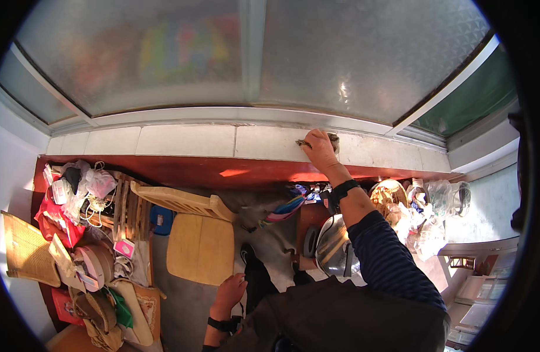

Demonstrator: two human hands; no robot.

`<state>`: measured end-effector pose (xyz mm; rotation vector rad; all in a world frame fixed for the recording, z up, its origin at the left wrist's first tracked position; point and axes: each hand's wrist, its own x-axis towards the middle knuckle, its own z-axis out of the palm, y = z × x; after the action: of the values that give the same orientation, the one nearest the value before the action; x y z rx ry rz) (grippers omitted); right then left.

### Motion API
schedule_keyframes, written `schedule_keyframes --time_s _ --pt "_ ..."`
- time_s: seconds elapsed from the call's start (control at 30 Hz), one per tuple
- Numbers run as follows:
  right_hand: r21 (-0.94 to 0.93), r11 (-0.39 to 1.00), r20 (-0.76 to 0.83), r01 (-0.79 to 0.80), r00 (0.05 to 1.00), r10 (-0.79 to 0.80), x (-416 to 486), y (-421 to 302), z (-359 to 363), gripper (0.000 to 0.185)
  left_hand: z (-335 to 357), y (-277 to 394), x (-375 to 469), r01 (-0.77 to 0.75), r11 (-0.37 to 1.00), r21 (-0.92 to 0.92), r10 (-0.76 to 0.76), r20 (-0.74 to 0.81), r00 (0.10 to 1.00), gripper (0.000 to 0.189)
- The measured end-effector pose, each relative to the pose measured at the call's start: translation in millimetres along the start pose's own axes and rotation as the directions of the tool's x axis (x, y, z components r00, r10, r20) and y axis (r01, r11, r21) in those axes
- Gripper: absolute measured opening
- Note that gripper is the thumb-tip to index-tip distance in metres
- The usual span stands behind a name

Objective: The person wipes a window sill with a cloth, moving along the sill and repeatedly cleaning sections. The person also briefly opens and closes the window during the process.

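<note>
A dark, crumpled cloth [334, 141] is bunched under my right hand [318, 145], pressed on the white tiled window sill [186, 141]. Parts of the cloth stick out on both sides of the fingers. Behind the sill stands a frosted glass window [340, 57] in a metal frame. Low beside my body, my left hand [231, 288] hangs near the front corner of a wooden chair [202, 248]. Its fingers are loosely curled, and whether anything lies inside them is hidden. A black strap circles each wrist.
Bags and boxes crowd a wooden rack [131, 211] at left, above a woven bamboo chair back [30, 248]. A glass-lidded pan [336, 246], a folded umbrella [285, 211] and a basket [388, 193] with plastic bags [421, 229] sit below the sill at right.
</note>
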<state>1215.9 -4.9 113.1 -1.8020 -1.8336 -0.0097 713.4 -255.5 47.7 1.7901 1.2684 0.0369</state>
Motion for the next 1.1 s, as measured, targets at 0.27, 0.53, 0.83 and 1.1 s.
schedule_keyframes --time_s 0.27,0.53,0.83,1.1 --pt "-0.003 1.000 0.023 -0.003 1.000 0.003 -4 -4 -7 0.015 4 -5 -15 0.091 0.996 -0.003 -0.091 0.001 0.996 0.033" --pt "-0.012 0.999 -0.043 -0.031 0.999 0.030 -4 -4 3 0.015 8 -11 -26 0.091 0.996 -0.005 -0.091 0.014 0.996 0.034" --pt "-0.086 0.994 -0.173 -0.072 0.983 0.056 -3 -5 19 0.019 9 -16 -22 0.068 0.998 -0.002 -0.068 -0.006 0.998 0.034" --pt "-0.008 0.996 -0.255 -0.092 0.963 0.087 43 -71 77 0.012 17 -22 -13 0.063 0.998 0.015 -0.064 0.051 0.997 0.035"
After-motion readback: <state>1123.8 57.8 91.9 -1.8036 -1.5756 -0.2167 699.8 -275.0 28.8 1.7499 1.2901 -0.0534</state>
